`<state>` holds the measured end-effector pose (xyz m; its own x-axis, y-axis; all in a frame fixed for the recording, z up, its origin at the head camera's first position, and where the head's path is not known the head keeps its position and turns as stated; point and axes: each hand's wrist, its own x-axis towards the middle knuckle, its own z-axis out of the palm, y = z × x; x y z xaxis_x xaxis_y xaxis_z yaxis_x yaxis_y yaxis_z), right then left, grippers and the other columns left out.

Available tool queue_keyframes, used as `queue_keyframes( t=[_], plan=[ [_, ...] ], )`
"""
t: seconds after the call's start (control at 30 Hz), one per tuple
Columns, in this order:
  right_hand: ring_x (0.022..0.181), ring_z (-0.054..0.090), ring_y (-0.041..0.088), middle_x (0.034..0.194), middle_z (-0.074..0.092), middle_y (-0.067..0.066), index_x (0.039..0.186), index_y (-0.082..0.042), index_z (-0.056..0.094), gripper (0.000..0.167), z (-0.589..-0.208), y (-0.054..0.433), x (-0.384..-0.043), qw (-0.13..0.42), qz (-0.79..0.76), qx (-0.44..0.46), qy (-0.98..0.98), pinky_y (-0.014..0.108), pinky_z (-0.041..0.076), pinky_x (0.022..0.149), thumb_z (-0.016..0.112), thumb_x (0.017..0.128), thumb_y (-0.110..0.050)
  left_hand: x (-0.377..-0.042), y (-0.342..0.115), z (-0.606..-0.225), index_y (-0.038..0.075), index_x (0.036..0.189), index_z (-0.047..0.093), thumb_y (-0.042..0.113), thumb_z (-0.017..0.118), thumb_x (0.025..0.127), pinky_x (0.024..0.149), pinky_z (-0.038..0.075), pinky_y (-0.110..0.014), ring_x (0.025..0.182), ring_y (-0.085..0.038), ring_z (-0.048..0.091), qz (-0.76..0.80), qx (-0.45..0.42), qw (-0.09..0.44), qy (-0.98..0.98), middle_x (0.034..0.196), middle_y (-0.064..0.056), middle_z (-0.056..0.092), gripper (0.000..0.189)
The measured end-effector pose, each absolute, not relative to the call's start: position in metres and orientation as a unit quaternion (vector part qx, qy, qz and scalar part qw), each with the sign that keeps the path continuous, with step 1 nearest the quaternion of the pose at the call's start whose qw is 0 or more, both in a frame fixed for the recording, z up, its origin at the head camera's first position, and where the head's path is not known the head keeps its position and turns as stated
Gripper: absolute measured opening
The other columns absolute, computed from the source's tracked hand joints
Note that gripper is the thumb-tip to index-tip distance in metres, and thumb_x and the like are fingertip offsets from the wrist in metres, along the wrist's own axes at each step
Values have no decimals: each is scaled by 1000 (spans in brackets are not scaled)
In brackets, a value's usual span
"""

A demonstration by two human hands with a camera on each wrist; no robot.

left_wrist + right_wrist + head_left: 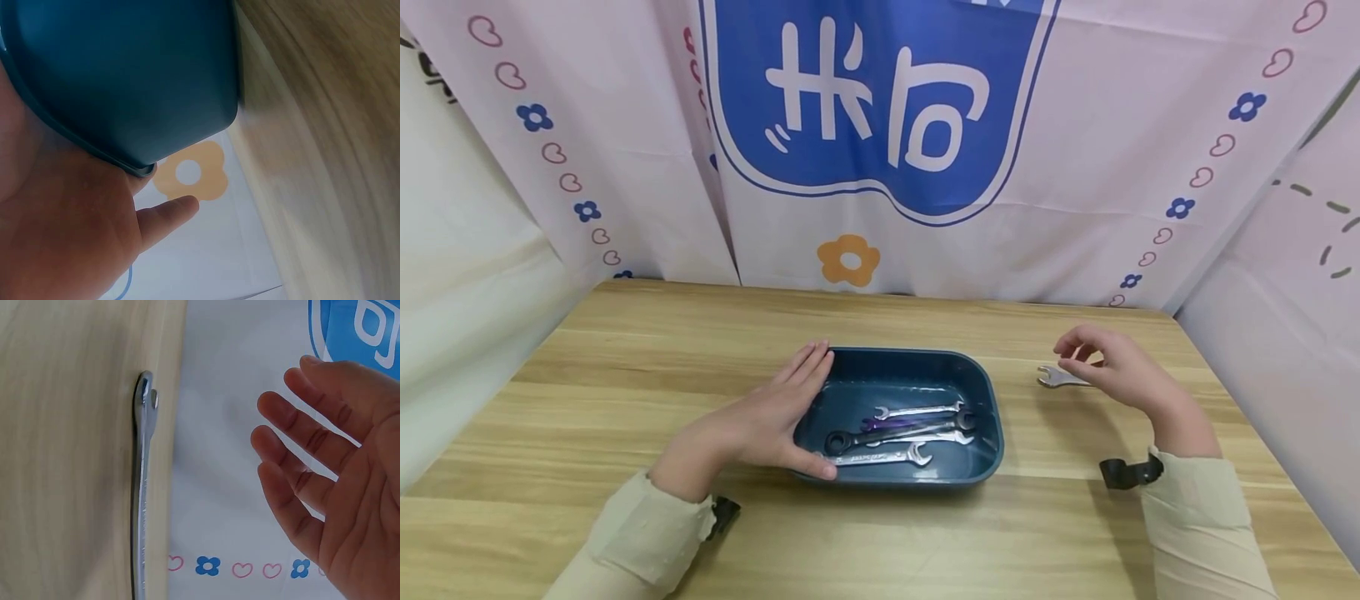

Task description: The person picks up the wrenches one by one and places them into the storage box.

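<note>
My left hand (767,425) spans the left end of a dark teal plastic box (992,417), fingers straight at its far corner and thumb along the near rim. In the left wrist view the hand (69,219) lies against the rim of the box (125,81). Several wrenches lie in the box, among them a silver wrench (880,457), a dark ring wrench (895,434) and a partly covered purple one (891,423). My right hand (1116,367) hovers, fingers loosely bent, over another silver wrench (1058,377) on the table. The right wrist view shows this wrench (142,469) apart from the hand (337,444).
The box stands on a wood-grain table (647,358). Behind it hangs a white printed cloth (1105,167) with a blue emblem, and pale cloth walls (467,275) close in both sides. Black wrist mounts (1127,472) stick out at the sleeves.
</note>
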<state>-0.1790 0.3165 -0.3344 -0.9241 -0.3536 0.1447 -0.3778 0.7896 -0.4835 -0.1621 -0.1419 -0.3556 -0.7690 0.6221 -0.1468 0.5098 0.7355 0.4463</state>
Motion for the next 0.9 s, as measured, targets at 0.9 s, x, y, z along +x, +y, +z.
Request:
queue_keyframes(
  t=[0.9],
  plan=[
    [96, 62, 35, 103, 69, 19, 110, 4, 68, 28, -367, 352, -188, -42, 242, 140, -959, 50, 50, 84, 74, 85, -7, -162, -142, -357, 8, 160, 2, 76, 74, 67, 120, 16, -64, 155, -33, -11, 190, 303, 145, 922, 168, -10, -9, 136]
  ],
)
